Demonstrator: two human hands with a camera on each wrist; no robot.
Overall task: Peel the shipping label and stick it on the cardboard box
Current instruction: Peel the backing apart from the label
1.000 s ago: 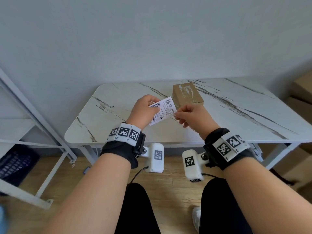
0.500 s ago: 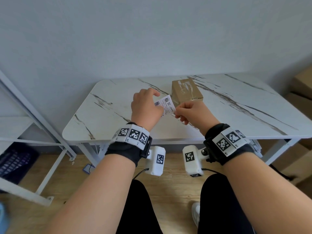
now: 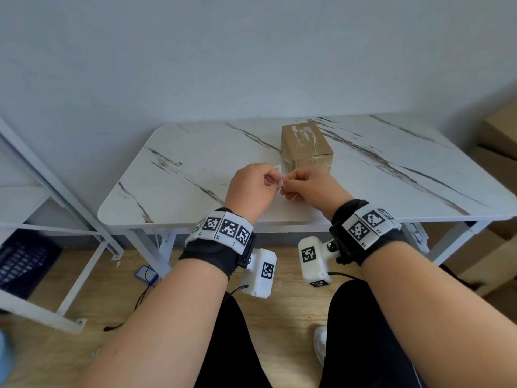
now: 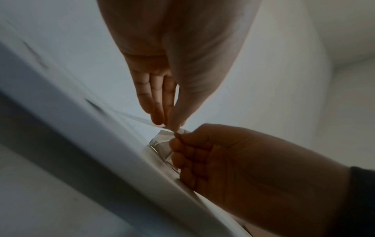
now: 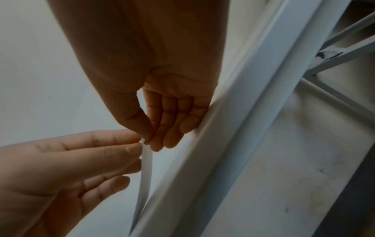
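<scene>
Paper is all but hidden in the head view: only a sliver of the label (image 3: 277,170) shows at frame centre, pinched between the left hand (image 3: 253,189) and the right hand (image 3: 310,184), whose fingertips meet over the near part of the table (image 3: 195,163). Both hands are curled tight on it. The box (image 3: 306,145) stands just above them in the frame, a little right of centre, close behind the right hand, so that hand looks the nearer one to carry the label across.

From the left wrist, the left hand (image 4: 172,89) comes down from the top of the frame, thumb against fingertips in a narrow pinch on the label's top edge. The right hand (image 4: 233,160) enters from the lower right, fingers folded, nipping the same edge beside it. The label (image 4: 162,141) shows below the two pinches as a small pale crumpled patch.

From the right wrist, the label (image 5: 145,168) appears edge-on, a thin white strip running from frame centre down toward the bottom edge. The right hand (image 5: 162,104) pinches its top end from above; the left hand (image 5: 71,160) holds it from the lower left with straighter fingers. I judge the peel is just being started at that top corner; whether any backing has separated cannot be told.
</scene>
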